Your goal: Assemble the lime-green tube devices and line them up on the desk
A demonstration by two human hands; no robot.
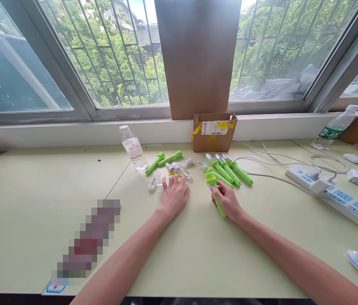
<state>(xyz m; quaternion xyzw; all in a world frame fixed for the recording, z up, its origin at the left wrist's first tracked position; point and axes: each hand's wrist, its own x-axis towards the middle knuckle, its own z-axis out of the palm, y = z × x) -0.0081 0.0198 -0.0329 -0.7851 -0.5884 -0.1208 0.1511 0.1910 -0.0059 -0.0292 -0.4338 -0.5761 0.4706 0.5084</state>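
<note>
In the head view my right hand (228, 201) is closed around a green plastic stick handle (211, 178) with a ribbed head, held tilted above the table. My left hand (175, 197) rests palm down over a small pile of parts, its fingers slightly apart. Yellow rings (175, 174) lie right at its fingertips, and clear ribbed plastic caps (154, 180) sit beside and partly under it. Beyond that pile are two more green stick handles (170, 158). Several green sticks with clear caps fitted (229, 171) lie side by side behind my right hand.
A small open cardboard box (212, 142) stands by the window wall. One water bottle (133, 148) is behind the left pile, another (334, 129) at the far right. A power strip (334, 195) with cables lies right. A blurred-out object (86, 241) is at left.
</note>
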